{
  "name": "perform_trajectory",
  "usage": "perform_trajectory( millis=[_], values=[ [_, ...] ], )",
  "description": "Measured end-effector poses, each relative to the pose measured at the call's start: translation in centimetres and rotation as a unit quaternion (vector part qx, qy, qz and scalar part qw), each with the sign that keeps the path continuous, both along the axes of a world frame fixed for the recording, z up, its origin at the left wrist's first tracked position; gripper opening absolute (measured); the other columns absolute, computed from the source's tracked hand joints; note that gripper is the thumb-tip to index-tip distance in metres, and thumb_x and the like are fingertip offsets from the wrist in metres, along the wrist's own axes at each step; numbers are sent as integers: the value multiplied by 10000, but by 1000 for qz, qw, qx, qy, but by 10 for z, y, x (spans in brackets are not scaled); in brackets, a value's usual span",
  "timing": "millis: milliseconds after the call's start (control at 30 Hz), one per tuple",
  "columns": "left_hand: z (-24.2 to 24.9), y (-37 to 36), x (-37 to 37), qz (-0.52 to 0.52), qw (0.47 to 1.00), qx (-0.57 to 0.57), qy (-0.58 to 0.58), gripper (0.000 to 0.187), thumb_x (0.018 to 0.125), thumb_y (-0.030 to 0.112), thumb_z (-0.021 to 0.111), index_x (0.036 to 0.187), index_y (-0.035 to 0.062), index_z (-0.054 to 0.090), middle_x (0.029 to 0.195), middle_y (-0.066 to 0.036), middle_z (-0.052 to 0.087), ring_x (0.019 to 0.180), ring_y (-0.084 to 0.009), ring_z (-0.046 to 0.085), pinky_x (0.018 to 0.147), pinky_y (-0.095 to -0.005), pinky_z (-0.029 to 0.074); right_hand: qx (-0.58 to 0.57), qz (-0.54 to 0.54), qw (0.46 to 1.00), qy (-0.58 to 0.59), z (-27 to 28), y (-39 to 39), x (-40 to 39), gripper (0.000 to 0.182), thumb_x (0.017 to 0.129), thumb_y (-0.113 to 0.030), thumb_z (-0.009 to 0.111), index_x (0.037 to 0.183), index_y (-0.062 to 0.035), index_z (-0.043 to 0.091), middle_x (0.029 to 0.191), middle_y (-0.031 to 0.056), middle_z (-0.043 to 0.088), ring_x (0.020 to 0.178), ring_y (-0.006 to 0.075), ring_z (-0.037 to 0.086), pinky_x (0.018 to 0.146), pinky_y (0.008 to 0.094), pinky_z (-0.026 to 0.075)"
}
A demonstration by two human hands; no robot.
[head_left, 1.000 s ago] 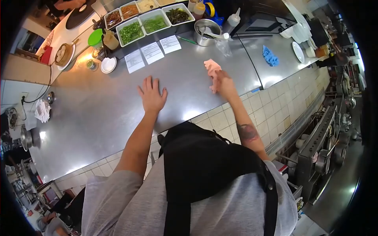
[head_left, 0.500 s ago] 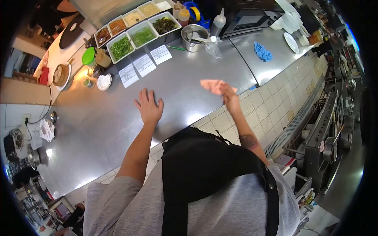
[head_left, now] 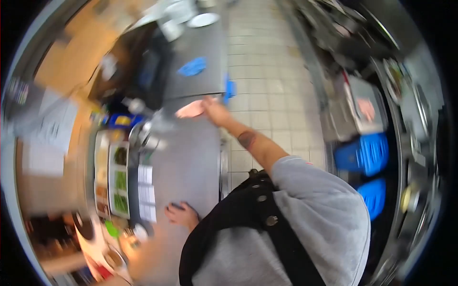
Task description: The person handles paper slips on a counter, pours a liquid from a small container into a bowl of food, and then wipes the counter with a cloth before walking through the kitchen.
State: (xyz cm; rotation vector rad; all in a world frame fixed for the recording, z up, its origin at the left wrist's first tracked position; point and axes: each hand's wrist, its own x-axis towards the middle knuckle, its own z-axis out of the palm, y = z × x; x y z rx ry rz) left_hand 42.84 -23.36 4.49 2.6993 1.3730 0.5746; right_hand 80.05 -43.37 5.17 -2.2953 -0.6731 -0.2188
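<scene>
My right hand [head_left: 214, 110] grips a crumpled pink cloth [head_left: 191, 109] over the steel counter [head_left: 186, 152], close to its outer edge. The fingers close on one end of the cloth and the rest hangs out toward the counter. My left hand [head_left: 182, 215] lies on the counter near my body with its fingers apart, holding nothing. Printed paper sheets [head_left: 146, 193] lie just beyond it. Farther along, a blue cloth [head_left: 192, 66] rests on the adjoining steel surface. Motion blurs much of this view.
White food trays with greens [head_left: 121, 180] line the counter's back, beside a metal pot [head_left: 138, 136] and a dark appliance [head_left: 148, 66]. A white plate [head_left: 203, 20] stands at the far end. Tiled floor [head_left: 267, 95] runs alongside. Blue bins [head_left: 365, 153] stand across the aisle.
The view has swung to the right, so the counter now runs away up the frame. My right hand still holds the pink cloth. My left hand stays on the counter.
</scene>
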Motion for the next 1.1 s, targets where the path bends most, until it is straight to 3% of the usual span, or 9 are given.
perform_trajectory(
  millis=[100,233,400,533,767,800,833,967,1100],
  values=[
    [10,-3,4,-4,999,-39,18,442,796,346,528,1155,90,497,1329,-159,418,1206,-339,423,970,-534,293,119,-122,972,-162,-19,-59,-64,271,792,-116,571,1045,-28,528,1114,200,508,1017,369,536,861,447,454],
    [21,-1,8,-80,996,-35,25,451,789,373,523,1139,90,500,1321,-158,424,1186,-337,441,957,-524,319,-65,-195,966,154,-133,-188,-203,258,813,-223,571,1007,-53,583,1091,162,578,983,351,562,823,447,474],
    [14,14,-10,-185,982,6,37,456,787,382,524,1136,89,501,1319,-160,426,1186,-337,443,955,-520,327,-207,-611,558,523,-196,-340,-474,276,753,-182,622,998,-85,704,1048,136,670,974,299,647,806,403,515],
    [1,32,-43,-252,965,33,59,460,786,389,524,1133,89,503,1317,-161,427,1185,-336,444,954,-518,334,-132,-655,507,544,-135,-353,-628,289,782,-197,569,1003,-57,693,1092,163,649,995,323,635,788,410,521],
    [-10,24,-27,-313,945,89,24,467,784,402,525,1129,87,505,1315,-163,428,1185,-336,446,952,-513,345,-144,-532,557,621,-309,-306,-737,248,717,-177,611,930,-106,717,1053,163,657,994,317,630,788,399,512],
    [-11,21,-17,-318,943,101,15,468,784,403,525,1128,87,505,1314,-163,429,1185,-335,446,951,-512,347,-72,-391,719,570,-373,-308,-744,238,715,-214,658,917,-102,716,1043,179,657,991,337,624,778,395,507],
    [-12,16,-7,-323,940,112,8,469,784,405,526,1128,87,505,1314,-163,429,1185,-335,447,951,-512,348,-65,-395,721,566,-359,-310,-725,238,715,-214,658,917,-102,716,1043,179,657,991,337,624,778,395,507],
    [-26,-12,25,-332,932,148,-9,473,783,412,526,1125,86,506,1312,-165,430,1185,-335,448,950,-509,355,450,-493,607,431,-278,-287,-602,287,739,-261,706,939,-56,708,1047,182,655,982,373,610,797,410,498],
    [-68,-83,73,-494,858,82,-118,472,778,424,556,1089,70,541,1306,-187,424,1202,-339,433,943,-488,390,-48,-446,700,556,-240,-362,-489,269,760,-198,639,972,-45,698,1077,190,642,1013,350,612,819,411,503]
  ],
)
